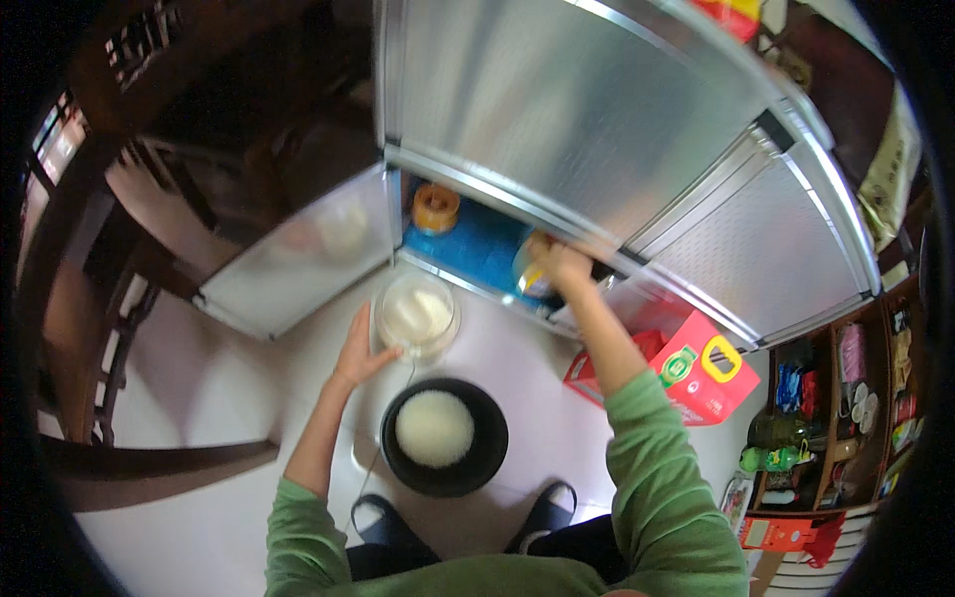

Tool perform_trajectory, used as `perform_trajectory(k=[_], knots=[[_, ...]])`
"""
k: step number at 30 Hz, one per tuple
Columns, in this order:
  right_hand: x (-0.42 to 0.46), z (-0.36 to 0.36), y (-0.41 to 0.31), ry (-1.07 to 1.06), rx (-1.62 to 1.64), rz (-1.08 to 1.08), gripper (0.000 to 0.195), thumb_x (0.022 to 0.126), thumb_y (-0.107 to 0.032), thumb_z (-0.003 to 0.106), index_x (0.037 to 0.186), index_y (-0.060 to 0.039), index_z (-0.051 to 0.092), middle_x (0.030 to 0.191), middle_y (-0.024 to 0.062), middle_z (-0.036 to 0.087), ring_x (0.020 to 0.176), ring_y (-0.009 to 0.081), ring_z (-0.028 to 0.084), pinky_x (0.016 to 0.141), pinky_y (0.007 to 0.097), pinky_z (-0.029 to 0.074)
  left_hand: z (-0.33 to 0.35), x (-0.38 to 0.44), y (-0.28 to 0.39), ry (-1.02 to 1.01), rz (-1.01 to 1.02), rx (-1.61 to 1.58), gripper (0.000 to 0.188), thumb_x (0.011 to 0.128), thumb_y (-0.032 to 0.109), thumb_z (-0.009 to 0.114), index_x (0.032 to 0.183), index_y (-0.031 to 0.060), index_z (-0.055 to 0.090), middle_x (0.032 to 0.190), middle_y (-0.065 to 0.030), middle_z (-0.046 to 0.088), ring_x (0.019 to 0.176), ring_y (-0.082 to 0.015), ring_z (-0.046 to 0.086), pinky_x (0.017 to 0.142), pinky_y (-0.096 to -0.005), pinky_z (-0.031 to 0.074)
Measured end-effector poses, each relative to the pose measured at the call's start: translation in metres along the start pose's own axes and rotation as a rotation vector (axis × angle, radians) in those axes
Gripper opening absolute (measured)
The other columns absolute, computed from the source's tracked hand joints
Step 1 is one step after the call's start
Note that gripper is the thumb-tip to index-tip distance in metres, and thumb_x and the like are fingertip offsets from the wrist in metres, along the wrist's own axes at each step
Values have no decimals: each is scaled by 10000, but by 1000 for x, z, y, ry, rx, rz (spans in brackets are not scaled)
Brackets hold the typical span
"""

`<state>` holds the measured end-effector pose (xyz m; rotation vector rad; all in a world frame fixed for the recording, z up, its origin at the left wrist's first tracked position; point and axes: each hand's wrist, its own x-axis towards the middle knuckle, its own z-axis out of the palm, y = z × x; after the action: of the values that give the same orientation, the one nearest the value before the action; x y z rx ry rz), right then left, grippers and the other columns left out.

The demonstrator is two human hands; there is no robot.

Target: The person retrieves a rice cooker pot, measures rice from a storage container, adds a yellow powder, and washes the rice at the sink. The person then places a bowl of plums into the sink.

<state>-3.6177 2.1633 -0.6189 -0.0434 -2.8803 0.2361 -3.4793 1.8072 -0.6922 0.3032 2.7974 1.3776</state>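
My left hand [364, 354] has its thumb and fingers spread beside a clear jar [418, 316] with white grains in it. The thumb tip meets the jar's near edge; I cannot tell how firmly. My right hand [563, 265] reaches through the opening of a silver metal cabinet [537, 104]. Its fingers close over the top of a clear container [527, 270] with a yellow patch, blurred and partly hidden. This container rests on the blue shelf [474, 239]. Near my feet a black pot [489, 440] on the floor holds a mound of white rice [435, 428].
An orange-brown jar [436, 209] stands at the shelf's left. The cabinet door [306, 254] swings out to the left. A red bag [705, 373] with a yellow handle stands below my right forearm. Dark wooden furniture [171, 470] is at left, a loaded shelf unit [828, 418] at right.
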Motion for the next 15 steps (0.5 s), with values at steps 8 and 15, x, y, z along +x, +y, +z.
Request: perform_trajectory(k=[8,15], knots=[[-108,-130,-31,-308,160,-493,700,746,-370,613,1303,-65,319,1313,213,318,1262,403,199,1009,509,192,6,-1,12,-86,16,51,873,684,294,688,1325,-35,194,1362,-255,205,1276,-353,204,1049,-377,190],[-95,-322,-9,371,531,-674,418,673,-124,671,1070,-47,567,1167,152,490,1158,306,400,964,412,312,-56,-1,39,-121,-74,114,791,699,260,674,1309,-23,258,1355,-245,236,1275,-346,216,1041,-378,204]])
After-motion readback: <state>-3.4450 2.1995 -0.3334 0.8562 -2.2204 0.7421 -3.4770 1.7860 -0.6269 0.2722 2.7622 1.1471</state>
